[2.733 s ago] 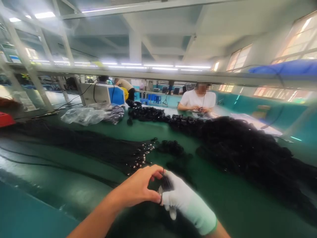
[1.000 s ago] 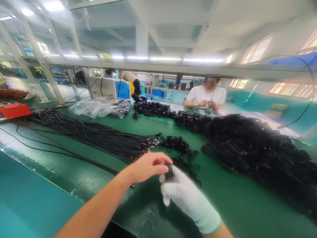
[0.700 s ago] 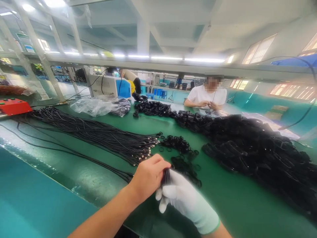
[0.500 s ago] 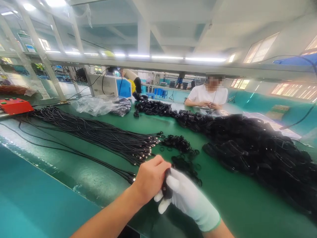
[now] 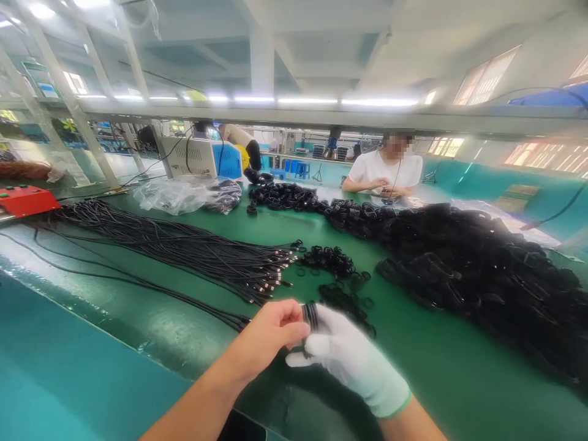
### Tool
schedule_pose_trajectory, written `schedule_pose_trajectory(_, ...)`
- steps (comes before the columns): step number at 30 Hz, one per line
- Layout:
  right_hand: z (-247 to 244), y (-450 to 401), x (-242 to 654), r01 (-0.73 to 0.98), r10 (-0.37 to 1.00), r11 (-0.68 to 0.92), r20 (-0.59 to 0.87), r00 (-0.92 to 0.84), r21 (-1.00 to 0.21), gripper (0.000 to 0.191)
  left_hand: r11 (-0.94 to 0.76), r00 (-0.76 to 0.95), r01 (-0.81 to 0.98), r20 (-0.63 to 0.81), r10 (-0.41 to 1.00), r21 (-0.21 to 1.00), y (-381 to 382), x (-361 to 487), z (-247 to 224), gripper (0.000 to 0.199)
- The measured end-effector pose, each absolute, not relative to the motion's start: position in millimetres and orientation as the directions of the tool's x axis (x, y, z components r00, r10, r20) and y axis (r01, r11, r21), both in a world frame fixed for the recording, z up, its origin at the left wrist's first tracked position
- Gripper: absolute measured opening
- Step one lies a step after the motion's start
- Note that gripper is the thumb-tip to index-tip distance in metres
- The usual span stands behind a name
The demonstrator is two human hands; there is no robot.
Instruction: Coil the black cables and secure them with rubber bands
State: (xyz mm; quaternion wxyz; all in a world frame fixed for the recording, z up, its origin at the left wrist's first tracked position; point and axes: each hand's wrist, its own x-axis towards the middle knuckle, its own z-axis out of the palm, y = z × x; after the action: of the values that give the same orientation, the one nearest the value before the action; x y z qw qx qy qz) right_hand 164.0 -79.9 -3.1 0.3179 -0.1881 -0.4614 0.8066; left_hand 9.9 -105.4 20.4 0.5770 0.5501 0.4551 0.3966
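My bare left hand [image 5: 275, 331] is in front of me with its fingers curled against a small coil of black cable [image 5: 310, 316]. My right hand [image 5: 337, 343], in a white glove, holds the coil from the other side, partly behind its fingers. The thumb of my left hand lies across the near side, close to the gloved fingertips. Beyond the hands lie small black rings [image 5: 328, 260] in a loose pile. To the left, long black cables [image 5: 184, 248] stretch out in a bundle, their metal-tipped plugs toward my hands.
A large heap of coiled black cables [image 5: 482, 282] covers the right of the green table [image 5: 413, 367]. A clear plastic bag [image 5: 169, 195], a red control box [image 5: 27, 199] and a grey-blue machine [image 5: 202, 158] stand at left. A person in white [image 5: 386, 171] sits across.
The black coil has turned and sits higher between my hands. My left hand has rolled so its thumb shows on the near side. The view has shifted slightly.
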Motion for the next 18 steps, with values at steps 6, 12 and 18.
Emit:
schedule_pose_trajectory(6, -3, -81, 164, -0.327, 0.709, -0.386, -0.050, -0.704, -0.863, 0.040, -0.071, 0.043, 0.422, 0.058, 0.997, 0.904, -103, 6, 24, 0.013)
schedule_pose_trajectory(12, -3, -84, 160, -0.330, 0.701, -0.403, -0.056, -0.711, -0.854, 0.054, -0.311, -0.008, 0.623, 0.403, 0.915, 0.718, -101, 14, 7, 0.031)
schedule_pose_trajectory(18, -15, -78, 168, -0.430, 0.628, -0.531, 0.002, -0.779, -0.730, 0.039, -0.181, -0.063, 0.609, 0.275, 0.959, 0.772, -92, 17, 22, 0.020)
